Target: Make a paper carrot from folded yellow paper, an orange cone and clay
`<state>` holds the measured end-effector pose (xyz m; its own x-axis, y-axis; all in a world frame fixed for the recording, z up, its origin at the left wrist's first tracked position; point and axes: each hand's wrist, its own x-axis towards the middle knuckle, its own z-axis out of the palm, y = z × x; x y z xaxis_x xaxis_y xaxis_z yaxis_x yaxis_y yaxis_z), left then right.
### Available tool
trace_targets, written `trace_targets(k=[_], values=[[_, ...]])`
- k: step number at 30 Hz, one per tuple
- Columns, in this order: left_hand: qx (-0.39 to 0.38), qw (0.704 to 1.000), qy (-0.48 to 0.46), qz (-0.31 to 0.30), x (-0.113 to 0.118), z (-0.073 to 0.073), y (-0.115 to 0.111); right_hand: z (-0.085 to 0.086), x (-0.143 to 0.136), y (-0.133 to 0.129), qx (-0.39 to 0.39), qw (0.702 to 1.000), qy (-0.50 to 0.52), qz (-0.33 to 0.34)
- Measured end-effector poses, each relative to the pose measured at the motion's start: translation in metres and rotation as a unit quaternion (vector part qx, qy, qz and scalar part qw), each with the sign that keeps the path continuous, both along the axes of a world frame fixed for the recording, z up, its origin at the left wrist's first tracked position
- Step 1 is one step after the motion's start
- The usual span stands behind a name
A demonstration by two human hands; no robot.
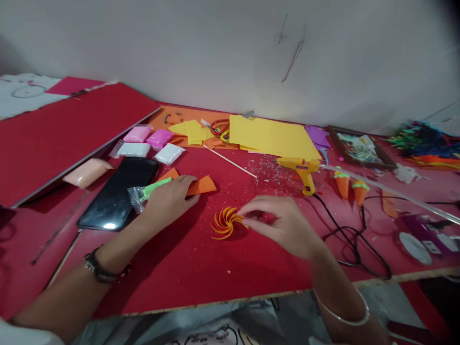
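Orange-yellow, a pinwheel swirl [227,224] of thin curved strips is over the red tabletop [201,270], pinched at one edge by the right hand [278,218] (whether it touches down is unclear). The bent-fingered left hand [174,194] partly covers an angular orange paper piece [205,185]; I cannot tell if it grips.

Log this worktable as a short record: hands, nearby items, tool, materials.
Left hand: on orange paper
Right hand: at the right edge of an orange spiral
Beside left forearm: black phone
Tool: yellow glue gun, lying on its side
Sheets: yellow stack
Packets: pink, white, peach
Cones: two, orange, green-topped
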<state>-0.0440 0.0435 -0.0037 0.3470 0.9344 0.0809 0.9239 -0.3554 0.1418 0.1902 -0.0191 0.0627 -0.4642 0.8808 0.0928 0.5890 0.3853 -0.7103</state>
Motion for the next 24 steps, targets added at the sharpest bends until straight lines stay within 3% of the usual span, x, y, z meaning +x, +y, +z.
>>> trace_targets(k=[5,11,16,19,24], values=[[0.023,1.0,-0.005,-0.02,-0.002,0.001,-0.002,-0.016,-0.013,0.005,-0.061,0.996,0.051,0.031],[0.058,0.996,0.009,-0.07,-0.006,0.001,-0.001,-0.025,-0.015,0.004,-0.067,0.996,0.046,0.022],[0.065,0.988,-0.054,-0.129,-0.002,0.008,-0.004,-0.028,-0.013,0.005,-0.073,0.995,0.067,0.014],[0.038,0.975,-0.124,-0.182,0.004,0.015,-0.011,-0.03,-0.012,0.005,-0.084,0.993,0.087,-0.008],[-0.079,0.938,-0.177,-0.287,0.013,0.017,-0.026,-0.035,-0.014,0.005,-0.098,0.99,0.102,-0.028]])
